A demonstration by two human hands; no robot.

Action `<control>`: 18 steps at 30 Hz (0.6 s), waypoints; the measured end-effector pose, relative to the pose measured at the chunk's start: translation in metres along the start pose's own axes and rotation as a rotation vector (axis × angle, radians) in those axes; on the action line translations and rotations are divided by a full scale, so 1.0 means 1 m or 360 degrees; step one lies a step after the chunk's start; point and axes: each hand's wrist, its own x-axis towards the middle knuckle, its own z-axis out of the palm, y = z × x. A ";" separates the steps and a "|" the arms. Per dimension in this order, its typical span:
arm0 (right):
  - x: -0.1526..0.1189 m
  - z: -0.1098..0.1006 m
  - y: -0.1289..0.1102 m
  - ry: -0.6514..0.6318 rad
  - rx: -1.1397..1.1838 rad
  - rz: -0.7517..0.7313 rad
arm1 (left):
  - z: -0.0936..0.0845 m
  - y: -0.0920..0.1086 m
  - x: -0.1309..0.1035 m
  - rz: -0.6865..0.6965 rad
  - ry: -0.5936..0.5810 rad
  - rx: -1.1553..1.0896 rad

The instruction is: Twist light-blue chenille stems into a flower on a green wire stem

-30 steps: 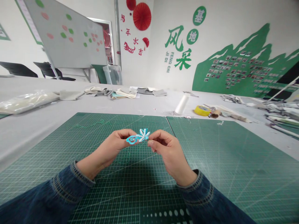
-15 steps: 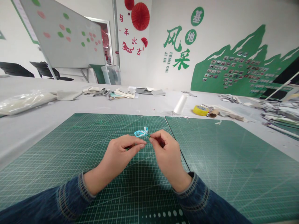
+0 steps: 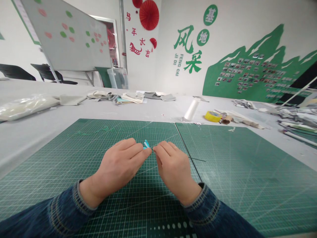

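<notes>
Above the green cutting mat [image 3: 74,172], a small looped ornament in bright blue with a white beaded-looking edge [image 3: 146,144] shows behind the fingertips of my left hand [image 3: 117,167]. Most of it is hidden by that hand, whose fingers are closed on it near its base. Close by, almost touching, my right hand [image 3: 173,168] has thumb and fingers pinched on the ornament's thin dark stem. The stem [image 3: 198,160] comes out past the right hand and points to the right over the mat.
A second green mat [image 3: 237,172] adjoins on the right. Beyond the mats stand a white thread cone [image 3: 192,110] and a yellow tape roll [image 3: 213,116]. Fabric scraps [image 3: 133,97] line the back, a plastic-wrapped bundle [image 3: 27,107] lies left, and green thread bits [image 3: 106,129] are on the mat.
The ornament has turned and dropped behind my left fingers. Both hands have rolled so their backs face up. The dark stem now shows to the right of my right hand.
</notes>
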 end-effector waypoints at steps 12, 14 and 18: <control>0.006 -0.007 0.004 -0.0121 0.0800 -0.0016 | 0.010 -0.030 0.003 -0.1112 -0.0301 -0.1355; 0.007 -0.008 0.003 -0.0092 0.0962 0.0057 | 0.011 -0.031 0.001 -0.1289 -0.0331 -0.1666; 0.010 -0.010 0.002 -0.0069 0.1270 0.0255 | 0.015 -0.033 -0.002 -0.1509 -0.0351 -0.2074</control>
